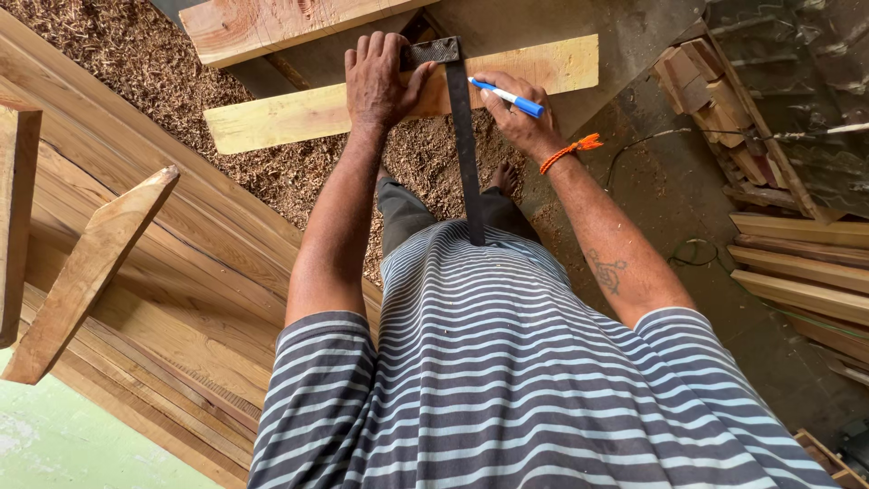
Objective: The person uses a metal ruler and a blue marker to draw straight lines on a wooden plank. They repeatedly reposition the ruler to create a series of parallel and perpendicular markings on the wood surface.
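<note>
A pale wooden plank (pixel 299 116) lies crosswise in front of me. A black metal try square (pixel 463 136) rests across it, its blade running back toward my striped shirt. My left hand (pixel 378 80) presses flat on the plank and on the head of the try square. My right hand (pixel 519 118) holds a blue and white marker pen (pixel 507 97), its tip against the plank just right of the blade. An orange thread is tied round my right wrist.
A second plank (pixel 262 23) lies beyond the first. Wood shavings (pixel 136 54) cover the floor. Long boards (pixel 163 272) are stacked at left, with a sawhorse-like piece (pixel 86 272) over them. Offcuts (pixel 706 86) and more boards (pixel 797 263) lie at right beside a cable.
</note>
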